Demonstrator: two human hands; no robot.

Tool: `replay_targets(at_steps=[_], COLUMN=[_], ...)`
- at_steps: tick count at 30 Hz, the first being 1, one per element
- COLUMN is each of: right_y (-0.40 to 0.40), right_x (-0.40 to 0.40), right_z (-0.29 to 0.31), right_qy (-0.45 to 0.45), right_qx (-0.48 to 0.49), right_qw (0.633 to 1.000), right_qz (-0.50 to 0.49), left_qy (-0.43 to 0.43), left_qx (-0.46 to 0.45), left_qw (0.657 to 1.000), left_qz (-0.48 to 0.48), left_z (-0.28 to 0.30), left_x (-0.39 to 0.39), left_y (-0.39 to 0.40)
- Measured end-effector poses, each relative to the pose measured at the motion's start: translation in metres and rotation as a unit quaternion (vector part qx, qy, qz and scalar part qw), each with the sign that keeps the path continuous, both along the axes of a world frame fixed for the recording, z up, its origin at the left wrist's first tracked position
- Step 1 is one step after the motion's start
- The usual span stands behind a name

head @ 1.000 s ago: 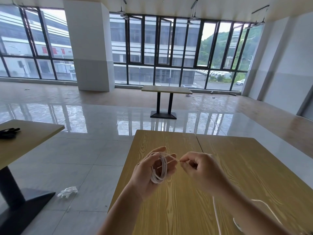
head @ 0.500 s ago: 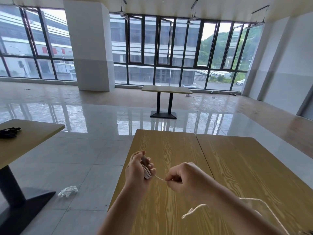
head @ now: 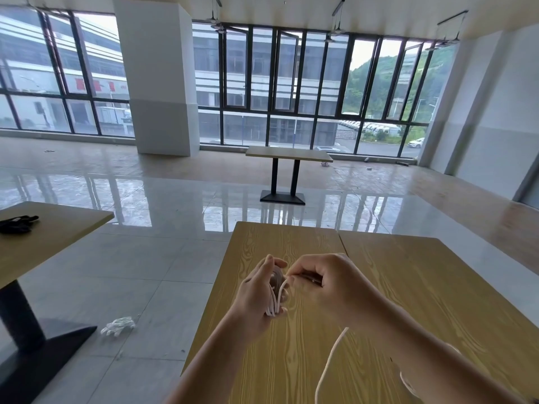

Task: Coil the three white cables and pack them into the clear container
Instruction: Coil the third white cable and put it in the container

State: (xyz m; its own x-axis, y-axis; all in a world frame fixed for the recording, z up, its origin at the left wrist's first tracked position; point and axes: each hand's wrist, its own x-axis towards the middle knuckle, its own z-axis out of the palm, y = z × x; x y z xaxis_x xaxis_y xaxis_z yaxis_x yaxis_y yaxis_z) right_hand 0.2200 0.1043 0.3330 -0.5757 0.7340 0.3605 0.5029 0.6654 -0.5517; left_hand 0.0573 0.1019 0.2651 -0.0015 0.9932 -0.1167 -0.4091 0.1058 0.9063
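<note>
My left hand (head: pixel 256 290) grips the coiled white cable (head: pixel 276 298); my right hand (head: pixel 326 284) pinches its strand above the counter (head: pixel 408 287).

Wood-grain table (head: pixel 408 287) (two joined tops) bears white cable (head: pixel 326 365).

A single wide-angle view comes from the person's head, looking forward and slightly down across the light wood-grain desk (head: pixel 408 287), whose near part fills the lower frame close to the lens. Both hands, left (head: pixel 256 293) and right (head: pixel 329 284), sit near the camera at lower centre, forearms entering from the bottom edge. Beyond lie the glossy tiled floor (head: pixel 175 205) and the far wall of dark-framed windows (head: pixel 291 83), bowed by the lens.
</note>
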Motion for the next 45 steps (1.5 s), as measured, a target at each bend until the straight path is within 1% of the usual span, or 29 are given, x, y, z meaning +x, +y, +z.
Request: replay_targets(at_steps=[9,11,15,17,21,24,27,31,35,39,42,45], right_y=[0.008,0.011,0.015,0.017,0.023,0.027,0.029,0.03,0.024,0.018,0.015,0.012], right_x=[0.002,0.003,0.007,0.01,0.016,0.021,0.024,0.03,0.025,0.014,0.008,0.005], right_z=[-0.005,-0.006,-0.004,-0.003,-0.001,-0.003,-0.006,-0.011,-0.021,-0.033,-0.035,-0.036], right_qy=[0.063,0.063,0.046,0.042,0.047,0.046,0.046,0.043,0.018,-0.026,-0.032,-0.052], right_qx=[0.03,0.026,0.022,0.03,0.029,0.034,0.048,0.052,0.051,0.032,0.016,-0.014], right_qw=[0.997,0.997,0.999,0.999,0.998,0.997,0.996,0.993,0.994,0.996,0.998,0.998], right_qz=[-0.044,-0.035,-0.012,-0.01,-0.024,-0.044,-0.064,-0.095,-0.097,-0.077,-0.051,-0.016], left_qy=[-0.017,-0.018,0.022,0.023,0.042,0.025,-0.032,-0.091,-0.098,-0.153,-0.179,-0.241], left_qx=[0.014,0.021,0.025,0.033,0.056,0.058,0.058,0.047,0.043,0.031,0.027,0.009], left_qw=[0.99,0.985,0.973,0.967,0.961,0.966,0.976,0.988,0.994,0.986,0.979,0.963], left_qz=[-0.136,-0.171,-0.227,-0.252,-0.269,-0.251,-0.207,-0.117,-0.026,0.05,0.091,0.12], left_z=[0.006,0.007,0.007,0.007,0.01,0.008,0.004,0.0,-0.001,0.002,0.001,0.001], left_x=[0.004,0.003,0.001,-0.001,-0.003,-0.003,-0.004,-0.002,0.007,0.015,0.017,0.015], left_y=[-0.013,-0.014,-0.015,-0.017,-0.02,-0.021,-0.018,-0.014,-0.012,-0.008,-0.005,0.001])
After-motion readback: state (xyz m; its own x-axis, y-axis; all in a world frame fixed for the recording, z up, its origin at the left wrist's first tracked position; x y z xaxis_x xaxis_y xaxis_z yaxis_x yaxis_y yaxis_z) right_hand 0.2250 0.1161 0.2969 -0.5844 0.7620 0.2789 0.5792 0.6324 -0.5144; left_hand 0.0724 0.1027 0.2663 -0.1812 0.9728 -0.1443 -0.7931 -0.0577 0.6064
